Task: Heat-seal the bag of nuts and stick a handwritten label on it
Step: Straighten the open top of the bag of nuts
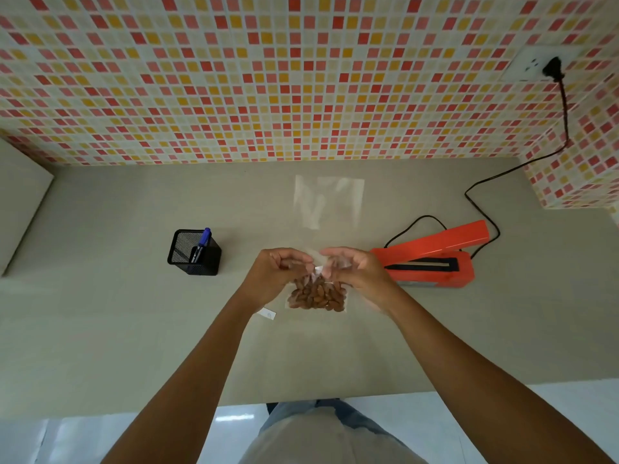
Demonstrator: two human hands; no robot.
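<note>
The left hand (278, 266) and right hand (353, 267) each have a grip pinched on the bag of nuts (316, 296). A red sealer (432, 262) sits to the right, a pen pot (194, 252) to the left.

At the centre of the table (134, 329) before us was the bag of nuts (316, 296), with our left hand (274, 272) and right hand (355, 272) pinching its top from either side. A label slip (269, 313) lay on the table just left of the bag. Further left stood a pen holder (201, 261) with a marker (203, 241) in it. The heat sealer (432, 266) sat to the right, its cord (482, 185) running back to a wall socket (532, 67). Empty bags (328, 200) lay behind, nearer the wall.
</note>
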